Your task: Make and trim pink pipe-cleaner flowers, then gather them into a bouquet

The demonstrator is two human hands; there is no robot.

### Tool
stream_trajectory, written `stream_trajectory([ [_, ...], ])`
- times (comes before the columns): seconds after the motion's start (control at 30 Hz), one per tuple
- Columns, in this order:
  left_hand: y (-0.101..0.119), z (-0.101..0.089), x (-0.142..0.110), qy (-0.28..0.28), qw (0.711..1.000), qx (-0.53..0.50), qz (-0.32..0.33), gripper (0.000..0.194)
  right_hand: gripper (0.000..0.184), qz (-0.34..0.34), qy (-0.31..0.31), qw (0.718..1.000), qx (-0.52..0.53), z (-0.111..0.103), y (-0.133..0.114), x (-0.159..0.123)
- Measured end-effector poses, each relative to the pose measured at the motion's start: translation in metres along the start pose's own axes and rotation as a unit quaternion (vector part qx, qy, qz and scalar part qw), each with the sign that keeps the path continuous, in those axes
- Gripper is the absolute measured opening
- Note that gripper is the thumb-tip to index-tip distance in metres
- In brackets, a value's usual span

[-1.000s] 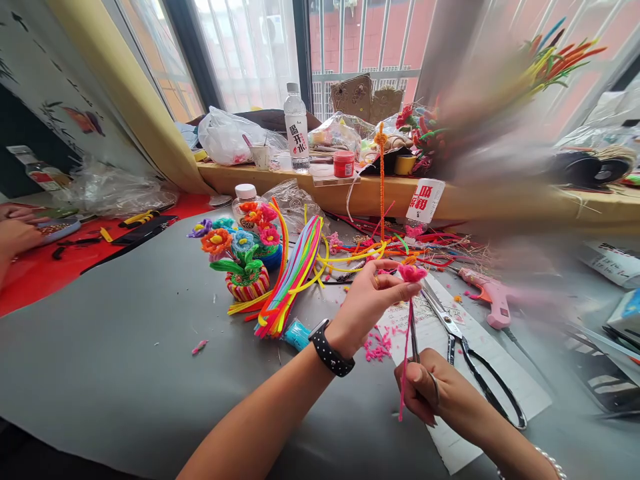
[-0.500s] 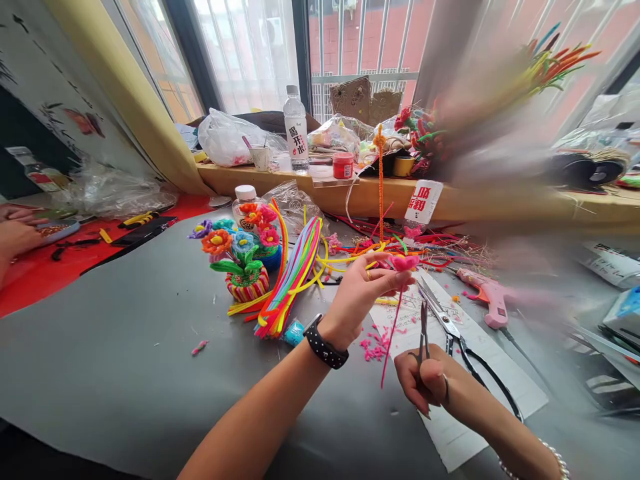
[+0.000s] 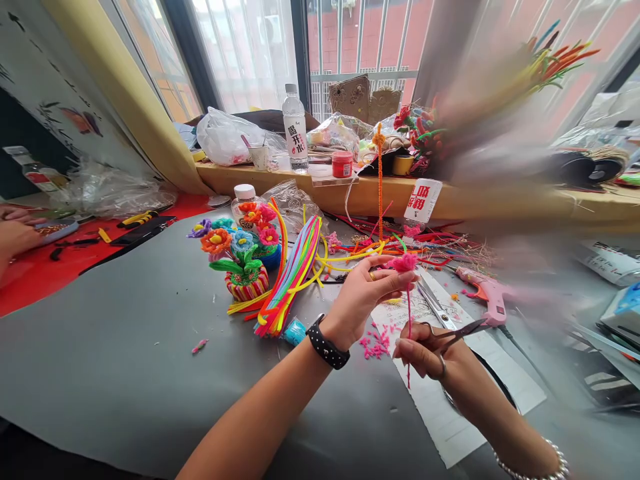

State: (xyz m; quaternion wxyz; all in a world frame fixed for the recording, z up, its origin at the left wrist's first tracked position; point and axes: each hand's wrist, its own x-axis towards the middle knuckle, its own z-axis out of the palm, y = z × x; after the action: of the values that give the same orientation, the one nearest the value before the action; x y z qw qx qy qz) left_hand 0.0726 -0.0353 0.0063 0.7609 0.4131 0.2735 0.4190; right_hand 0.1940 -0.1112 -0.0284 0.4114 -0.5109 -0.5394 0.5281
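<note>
Between the fingertips of my left hand (image 3: pixel 361 293) is a pink pipe-cleaner flower (image 3: pixel 405 263), its thin pink stem hanging straight down. My right hand (image 3: pixel 424 355) is closed with small scissors (image 3: pixel 463 331) hooked on its fingers, their blades pointing right. Its thumb and fingertips are at the stem; whether they pinch it I cannot quite tell. Beneath my hands lie large black-handled scissors (image 3: pixel 434 303) on a written paper sheet (image 3: pixel 450 433), partly covered by my right hand. Pink fuzz clippings (image 3: pixel 376 343) are scattered beside the paper.
Left of my hands stand potted pipe-cleaner flowers (image 3: pixel 247 283) and a bundle of coloured pipe cleaners (image 3: pixel 295 280). A pink glue gun (image 3: pixel 487 297) lies to the right. Bottles and bags line the sill (image 3: pixel 225 175). Another person's hand (image 3: pixel 20 230) is at far left. The right side is blurred.
My right hand has come up to the stem, and the small scissors have swung from pointing up to pointing right. The flower has turned in my left hand, its stem now vertical.
</note>
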Motion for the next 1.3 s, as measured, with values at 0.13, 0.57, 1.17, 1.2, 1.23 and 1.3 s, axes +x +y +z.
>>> stream_trajectory([
  [0.13, 0.001, 0.0, 0.0, 0.001, 1.0, -0.009, -0.002, 0.047, 0.031, 0.002, 0.006, 1.0, -0.015, 0.0, 0.001, 0.0],
  [0.57, -0.004, -0.001, -0.001, -0.032, 0.997, 0.075, -0.006, 0.048, 0.032, -0.025, 0.067, 0.997, 0.014, -0.006, 0.006, 0.002],
  [1.17, -0.013, -0.003, 0.0, -0.138, 0.97, 0.182, -0.083, 0.076, 0.024, 0.005, 0.212, 0.911, 0.355, -0.02, -0.003, 0.007],
  [1.2, -0.013, -0.003, 0.0, -0.142, 0.969, 0.184, -0.085, 0.075, 0.023, -0.006, 0.216, 0.908, 0.359, -0.022, -0.003, 0.008],
  [1.23, -0.014, -0.003, 0.0, -0.144, 0.968, 0.186, -0.087, 0.075, 0.023, -0.013, 0.219, 0.906, 0.363, -0.024, -0.003, 0.008],
  [1.3, -0.014, -0.004, 0.0, -0.149, 0.966, 0.19, -0.093, 0.073, 0.022, -0.017, 0.219, 0.901, 0.373, -0.027, -0.003, 0.009],
])
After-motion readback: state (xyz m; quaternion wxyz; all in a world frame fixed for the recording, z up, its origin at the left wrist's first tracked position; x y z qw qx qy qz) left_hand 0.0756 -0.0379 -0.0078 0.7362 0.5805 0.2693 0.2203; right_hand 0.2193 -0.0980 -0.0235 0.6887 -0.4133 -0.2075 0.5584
